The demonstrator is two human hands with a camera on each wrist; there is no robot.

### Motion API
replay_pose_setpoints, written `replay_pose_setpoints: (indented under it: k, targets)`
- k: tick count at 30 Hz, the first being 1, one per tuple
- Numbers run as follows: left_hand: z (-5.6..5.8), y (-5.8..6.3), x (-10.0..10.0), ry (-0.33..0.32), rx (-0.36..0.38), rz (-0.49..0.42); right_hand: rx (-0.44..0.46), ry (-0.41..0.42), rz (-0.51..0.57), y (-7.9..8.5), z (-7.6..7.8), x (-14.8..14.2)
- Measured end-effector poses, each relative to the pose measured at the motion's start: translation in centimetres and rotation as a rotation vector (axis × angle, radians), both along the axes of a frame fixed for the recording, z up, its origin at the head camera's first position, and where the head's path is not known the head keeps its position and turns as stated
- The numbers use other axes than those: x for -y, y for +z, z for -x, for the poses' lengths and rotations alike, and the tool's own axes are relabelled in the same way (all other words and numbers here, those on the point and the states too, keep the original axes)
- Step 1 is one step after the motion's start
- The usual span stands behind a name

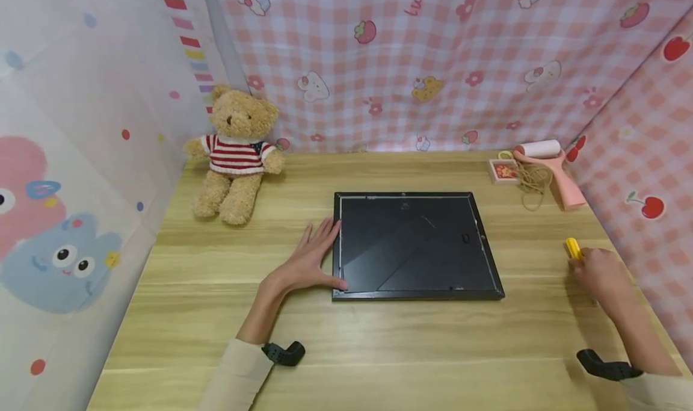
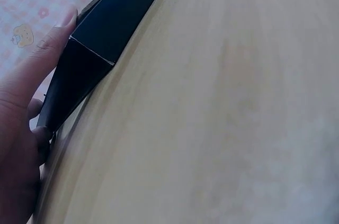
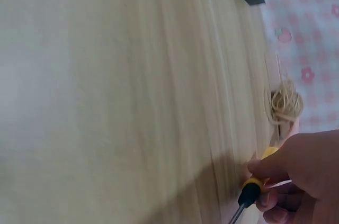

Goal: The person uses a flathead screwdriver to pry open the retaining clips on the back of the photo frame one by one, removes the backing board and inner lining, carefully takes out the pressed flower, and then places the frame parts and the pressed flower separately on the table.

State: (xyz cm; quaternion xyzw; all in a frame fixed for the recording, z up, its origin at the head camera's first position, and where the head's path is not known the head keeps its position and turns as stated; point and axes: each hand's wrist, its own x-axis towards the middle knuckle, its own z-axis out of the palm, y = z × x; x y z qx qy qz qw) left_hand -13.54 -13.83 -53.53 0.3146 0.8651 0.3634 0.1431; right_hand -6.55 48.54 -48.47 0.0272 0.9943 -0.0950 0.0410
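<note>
A black picture frame (image 1: 411,245) lies face down on the wooden table, its backing board upward. My left hand (image 1: 308,263) touches the frame's left edge with fingers spread, the thumb over the near left corner. In the left wrist view, the thumb (image 2: 55,38) rests along the frame's black side (image 2: 87,49), and the other fingers are partly hidden. Near the table's right edge, my right hand (image 1: 601,275) holds a screwdriver by its yellow handle (image 1: 573,248). The right wrist view shows the screwdriver's black collar (image 3: 249,195) and metal shaft pointing down, its tip out of view.
A teddy bear (image 1: 238,152) in a striped sweater sits at the back left. At the back right lie a small box (image 1: 502,171), a bundle of twine (image 1: 535,179) and a pink-handled lint roller (image 1: 565,185). Patterned cloths hang around the wooden table (image 1: 411,351).
</note>
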Motion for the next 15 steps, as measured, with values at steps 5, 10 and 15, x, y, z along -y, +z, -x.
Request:
replay_pose_setpoints:
  k: [5,10,15]
  targets:
    - [-0.1,-0.1,0.0,0.002,0.007,0.003,-0.062,-0.007,-0.031,-0.8,0.7,-2.1]
    - [-0.2,-0.1,-0.1,0.005,0.023,0.018,-0.082,-0.006,0.023,0.2,0.5,-1.9]
    - [-0.1,-0.1,-0.1,0.004,0.012,0.015,-0.073,0.004,0.008,0.7,0.4,-1.5]
